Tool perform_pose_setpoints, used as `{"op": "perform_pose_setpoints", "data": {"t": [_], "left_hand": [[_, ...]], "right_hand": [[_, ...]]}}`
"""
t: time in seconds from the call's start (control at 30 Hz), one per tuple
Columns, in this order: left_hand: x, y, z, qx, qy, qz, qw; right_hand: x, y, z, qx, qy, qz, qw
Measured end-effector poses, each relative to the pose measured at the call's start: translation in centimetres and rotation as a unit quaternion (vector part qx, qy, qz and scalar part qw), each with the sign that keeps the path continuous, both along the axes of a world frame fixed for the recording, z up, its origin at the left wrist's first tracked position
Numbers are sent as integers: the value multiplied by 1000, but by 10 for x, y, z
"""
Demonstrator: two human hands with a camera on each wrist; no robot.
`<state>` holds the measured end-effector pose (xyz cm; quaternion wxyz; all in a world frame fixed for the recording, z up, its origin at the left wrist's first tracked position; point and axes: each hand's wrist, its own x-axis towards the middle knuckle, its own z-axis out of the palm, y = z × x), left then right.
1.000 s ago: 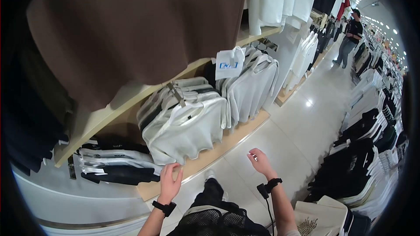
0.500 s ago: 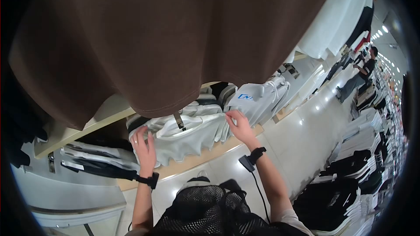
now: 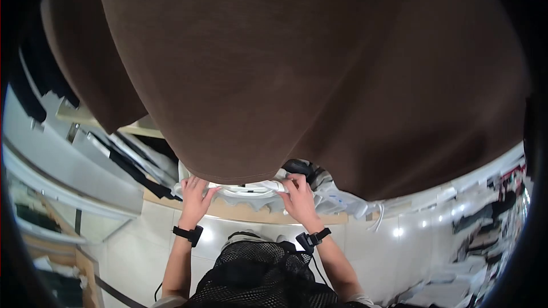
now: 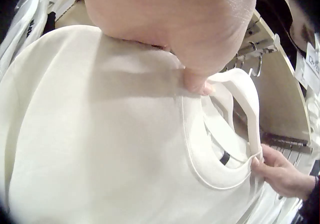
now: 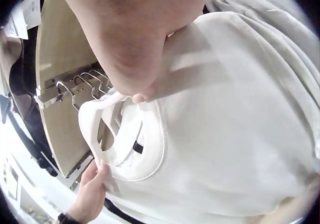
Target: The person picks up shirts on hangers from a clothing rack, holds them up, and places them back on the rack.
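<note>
A white crew-neck shirt (image 4: 110, 134) hangs on a white hanger (image 4: 255, 103), with a small black label inside the neck. My left hand (image 3: 195, 199) pinches one side of the neckline, thumb in front at the collar edge. On the opposite side my right hand (image 3: 299, 199) grips the collar, its thumb pressed on the fabric at the hanger's shoulder. Most of the shirt is hidden from the head view by a large brown garment (image 3: 274, 80) hanging above.
Hooks of several hangers sit on a metal rail (image 5: 65, 91) beneath a wooden shelf (image 5: 55, 48). Dark and white folded-looking clothes (image 3: 137, 159) hang at the left. A white tag (image 3: 348, 201) dangles at the right, and more racks of clothes (image 3: 456, 282) stand beyond the tiled aisle.
Both hands have moved forward from in front of the rack onto the white shirt's neckline and taken hold of it. The view has shifted closer, so the brown garment fills more of it.
</note>
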<state>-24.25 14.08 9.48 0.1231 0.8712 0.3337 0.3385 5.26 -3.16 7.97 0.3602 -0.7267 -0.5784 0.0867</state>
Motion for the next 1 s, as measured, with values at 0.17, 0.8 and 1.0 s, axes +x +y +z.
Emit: {"op": "perform_pose_setpoints", "data": {"t": [0.17, 0.8, 1.0], "left_hand": [[-4, -6, 0, 4, 1, 38, 999], [-11, -26, 17, -29, -58, 63, 996], [-24, -2, 27, -220, -97, -5, 971]], "right_hand": [[-4, 18, 8, 75, -48, 45, 995], [-1, 9, 8, 57, -29, 66, 996], [17, -13, 12, 34, 43, 39, 998]]}}
